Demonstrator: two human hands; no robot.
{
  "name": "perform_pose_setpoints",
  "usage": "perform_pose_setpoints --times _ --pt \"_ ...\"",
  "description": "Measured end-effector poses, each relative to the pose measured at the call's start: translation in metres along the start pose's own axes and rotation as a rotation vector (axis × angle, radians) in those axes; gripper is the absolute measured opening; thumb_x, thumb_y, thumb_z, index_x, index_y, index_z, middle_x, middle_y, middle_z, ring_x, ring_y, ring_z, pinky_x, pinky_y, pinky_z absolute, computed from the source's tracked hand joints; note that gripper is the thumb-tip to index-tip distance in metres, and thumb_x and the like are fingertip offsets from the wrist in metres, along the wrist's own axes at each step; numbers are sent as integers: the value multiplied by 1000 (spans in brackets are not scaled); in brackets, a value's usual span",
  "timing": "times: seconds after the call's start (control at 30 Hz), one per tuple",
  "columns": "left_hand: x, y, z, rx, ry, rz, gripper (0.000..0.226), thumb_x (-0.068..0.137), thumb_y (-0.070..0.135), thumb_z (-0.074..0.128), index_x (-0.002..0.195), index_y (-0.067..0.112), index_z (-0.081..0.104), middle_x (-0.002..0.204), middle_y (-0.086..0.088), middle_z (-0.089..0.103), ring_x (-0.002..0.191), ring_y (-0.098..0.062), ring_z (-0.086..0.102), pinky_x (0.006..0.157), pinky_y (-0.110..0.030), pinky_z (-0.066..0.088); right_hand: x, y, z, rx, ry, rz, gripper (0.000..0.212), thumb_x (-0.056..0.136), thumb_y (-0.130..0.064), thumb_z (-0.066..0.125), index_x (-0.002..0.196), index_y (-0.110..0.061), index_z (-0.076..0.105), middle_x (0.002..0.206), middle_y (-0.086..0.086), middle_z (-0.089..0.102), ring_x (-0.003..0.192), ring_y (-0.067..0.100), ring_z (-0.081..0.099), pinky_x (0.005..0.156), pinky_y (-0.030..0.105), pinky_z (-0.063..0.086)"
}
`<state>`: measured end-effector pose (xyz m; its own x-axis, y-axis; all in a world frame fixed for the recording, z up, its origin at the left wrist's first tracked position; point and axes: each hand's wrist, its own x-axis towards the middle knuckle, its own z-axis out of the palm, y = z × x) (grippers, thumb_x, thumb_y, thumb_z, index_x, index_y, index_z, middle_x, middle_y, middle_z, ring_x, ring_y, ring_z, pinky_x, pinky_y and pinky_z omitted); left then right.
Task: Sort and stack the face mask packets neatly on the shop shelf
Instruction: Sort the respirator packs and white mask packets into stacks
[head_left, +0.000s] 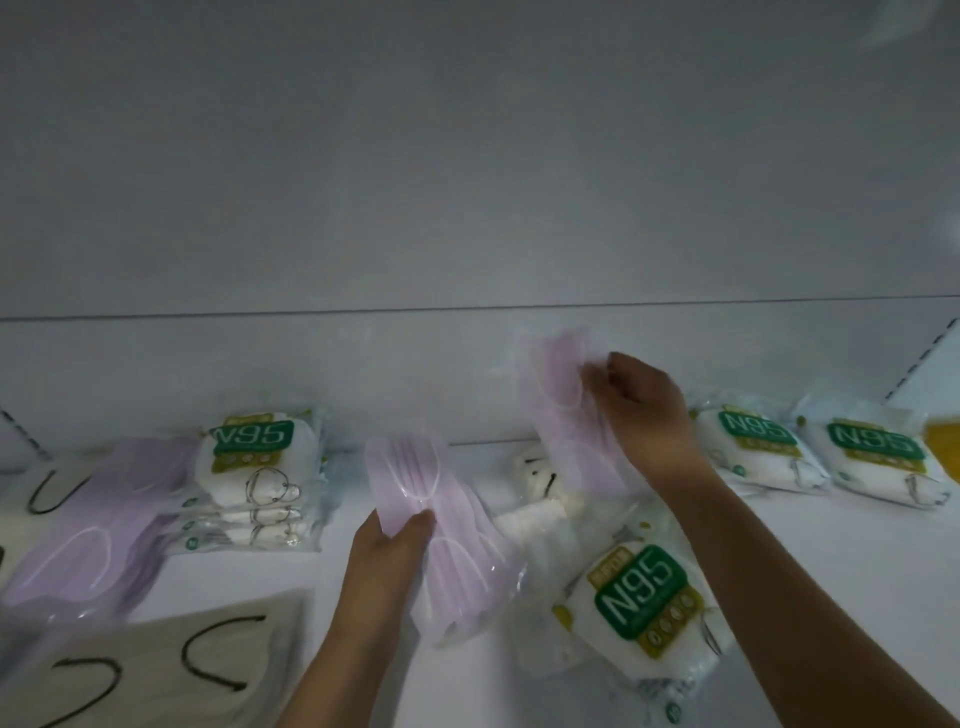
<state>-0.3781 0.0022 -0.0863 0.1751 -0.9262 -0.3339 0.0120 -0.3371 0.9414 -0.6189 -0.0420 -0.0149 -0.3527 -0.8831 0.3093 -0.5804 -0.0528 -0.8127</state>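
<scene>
The left hand (395, 540) grips a pale pink pleated mask packet in clear plastic (436, 525) by its near end, lifted above the white shop shelf (831, 545). The right hand (644, 410) pinches a second pink packet (566, 415) by its edge, probably to join both as one colour. To the left of the left hand lie a pile of pink packets (93, 519) and a stack of white N95 packets with green labels (260, 478), so colours are sorted there. Under the right forearm, a loose N95 packet (644, 603) is not yet stacked.
</scene>
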Motion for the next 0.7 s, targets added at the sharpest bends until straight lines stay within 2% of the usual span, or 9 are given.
perform_pose_setpoints --times 0.1,0.17,0.2,0.27,0.33,0.4,0.53,0.6,0.7 --pt "-2 5 3 -149 -116 -38 32 94 43 63 114 18 71 107 -4 76 100 -20 71 94 -40 53 -10 -32 -2 418 -69 85 25 94 -23 61 87 1 64 69 8 48 65 15 42 61 29 32" --pt "-9 13 7 -292 -295 -119 49 93 64 51 115 25 70 114 -4 75 105 -20 71 93 -40 52 -27 -34 19 351 -160 85 26 93 -24 62 74 -6 60 61 -3 45 59 11 40 57 25 30" --pt "-13 15 9 -323 -393 -123 51 94 63 46 118 25 69 114 -6 75 105 -22 71 90 -40 51 -37 -30 31 243 -191 58 33 93 -24 63 66 -10 52 54 -9 39 53 6 36 52 24 28" --pt "-14 11 10 -276 -491 -54 47 93 49 62 124 15 67 115 -13 74 108 -27 71 93 -42 51 -53 -18 55 79 -231 14 41 93 -24 63 60 -14 41 50 -8 33 48 5 31 49 23 27" --pt "-9 -1 7 -147 -389 -1 48 81 33 75 121 8 67 107 -14 76 99 -31 73 90 -44 55 -60 -5 64 93 -263 0 30 94 -31 62 68 -19 55 57 -9 49 54 5 45 59 24 41" --pt "-2 -12 0 -75 -169 13 28 82 22 73 106 8 71 94 -14 77 86 -32 74 81 -42 57 -58 13 57 12 -261 -12 14 94 -33 63 101 -24 69 87 -12 67 77 3 61 80 25 52" --pt "4 -14 -13 -136 79 40 15 76 19 62 86 8 68 75 -9 71 71 -27 65 69 -36 50 -54 50 47 -603 -547 -146 71 87 -58 61 146 -24 40 138 -2 54 124 19 50 107 37 38" --pt "6 -14 -16 -132 111 55 7 87 8 60 85 9 67 76 -9 68 72 -27 62 70 -36 47 -56 59 56 -804 -668 -176 81 84 -66 59 149 -26 34 143 0 48 131 24 43 110 40 31" --pt "1 -11 -17 -112 96 57 14 90 5 57 83 13 66 75 -8 69 70 -28 64 69 -35 49 -48 53 55 -735 -707 -246 51 88 -48 65 133 -25 55 131 0 56 125 20 48 101 28 30"
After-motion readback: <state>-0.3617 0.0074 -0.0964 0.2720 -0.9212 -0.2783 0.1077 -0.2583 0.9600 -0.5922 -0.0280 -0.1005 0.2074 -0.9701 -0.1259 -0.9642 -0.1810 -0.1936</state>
